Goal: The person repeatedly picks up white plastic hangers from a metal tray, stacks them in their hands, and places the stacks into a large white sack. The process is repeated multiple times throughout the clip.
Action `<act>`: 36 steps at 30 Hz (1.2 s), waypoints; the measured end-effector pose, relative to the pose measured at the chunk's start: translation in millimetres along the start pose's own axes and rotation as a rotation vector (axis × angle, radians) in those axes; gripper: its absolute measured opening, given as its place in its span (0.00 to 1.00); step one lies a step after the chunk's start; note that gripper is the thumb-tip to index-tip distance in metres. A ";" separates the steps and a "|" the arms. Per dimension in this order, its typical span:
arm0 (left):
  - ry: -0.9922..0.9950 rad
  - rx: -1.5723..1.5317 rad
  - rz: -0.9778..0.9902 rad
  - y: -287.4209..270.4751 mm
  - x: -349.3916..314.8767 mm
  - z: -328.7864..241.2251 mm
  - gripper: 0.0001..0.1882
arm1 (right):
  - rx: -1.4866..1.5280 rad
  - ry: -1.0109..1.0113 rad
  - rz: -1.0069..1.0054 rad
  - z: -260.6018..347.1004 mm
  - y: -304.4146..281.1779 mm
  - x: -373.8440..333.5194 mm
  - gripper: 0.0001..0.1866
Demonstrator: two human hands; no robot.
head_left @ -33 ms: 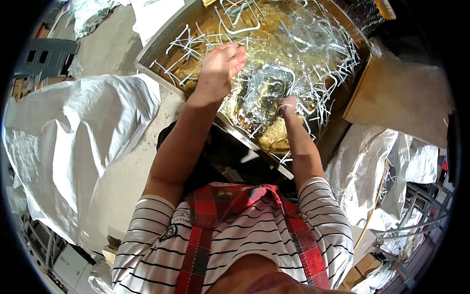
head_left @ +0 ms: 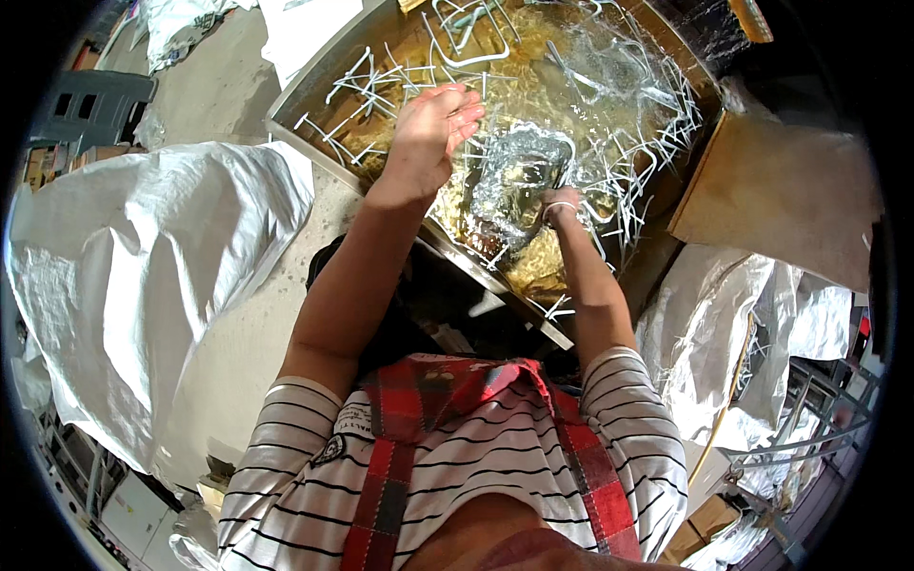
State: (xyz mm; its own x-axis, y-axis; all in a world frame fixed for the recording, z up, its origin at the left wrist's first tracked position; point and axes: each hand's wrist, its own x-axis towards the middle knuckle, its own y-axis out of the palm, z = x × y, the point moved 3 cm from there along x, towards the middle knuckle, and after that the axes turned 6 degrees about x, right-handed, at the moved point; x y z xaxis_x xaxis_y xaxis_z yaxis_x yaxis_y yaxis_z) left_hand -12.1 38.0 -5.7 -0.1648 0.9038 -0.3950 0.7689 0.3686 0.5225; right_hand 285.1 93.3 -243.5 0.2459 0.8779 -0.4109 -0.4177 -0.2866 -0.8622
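Note:
A metal tub point(head_left: 319, 157) of brownish, churning water lies in front of me. Many thin whitish bent rods lie in and across it. Over the water on the left, my left hand point(head_left: 434, 133) is open, palm turned inward, wet fingers stretched and holding nothing. Near the tub's front edge my right hand point(head_left: 560, 203) is closed around the near end of a bent metal rod point(head_left: 571, 157), which curves away from it at the splashing water. Foam and glare hide the rod's far part. Larger bent metal frames point(head_left: 476, 60) rest at the far side of the tub.
A big white woven sack point(head_left: 162, 257) stands on the concrete floor at left. Brown cardboard point(head_left: 781, 195) leans along the tub's right side, with white sacks point(head_left: 709, 333) below it. A dark grey plastic crate point(head_left: 100, 109) sits at far left; metal frames point(head_left: 809, 419) are at lower right.

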 end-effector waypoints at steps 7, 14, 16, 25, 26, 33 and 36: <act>0.080 0.078 -0.086 -17.8 -17.7 -37.2 0.16 | 0.313 -0.131 -0.241 -25.2 -90.6 3.9 0.15; 0.543 0.562 -0.076 -22.0 -114.1 -55.6 0.15 | 0.368 -0.498 -0.476 -37.9 -265.2 19.2 0.10; 0.921 0.603 -0.059 -34.2 -194.1 -85.1 0.17 | 0.228 -0.462 -0.550 89.3 -303.8 -62.5 0.16; 1.809 0.725 -1.227 -200.6 -462.3 -215.6 0.23 | 0.970 -1.331 -0.091 456.4 -382.4 -358.3 0.19; 1.681 0.646 -1.420 -228.5 -472.5 -231.0 0.24 | 0.857 -1.433 -0.035 480.0 -368.7 -412.4 0.18; 0.676 0.271 -1.115 -355.1 -433.4 -257.7 0.31 | -0.426 -1.797 -0.120 519.7 -251.9 -666.0 0.13; 0.654 0.254 -0.992 -384.3 -458.9 -236.8 0.29 | -0.878 -1.800 -0.126 547.7 -168.1 -682.2 0.11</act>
State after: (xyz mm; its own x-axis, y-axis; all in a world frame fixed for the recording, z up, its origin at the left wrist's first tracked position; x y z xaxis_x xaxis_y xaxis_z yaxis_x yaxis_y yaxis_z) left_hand -378.3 -466.8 153.7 -0.9746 0.2193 -0.0453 0.2187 0.9756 0.0177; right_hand -291.5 -247.2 344.0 -0.9917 0.0514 -0.1179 0.1262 0.2116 -0.9692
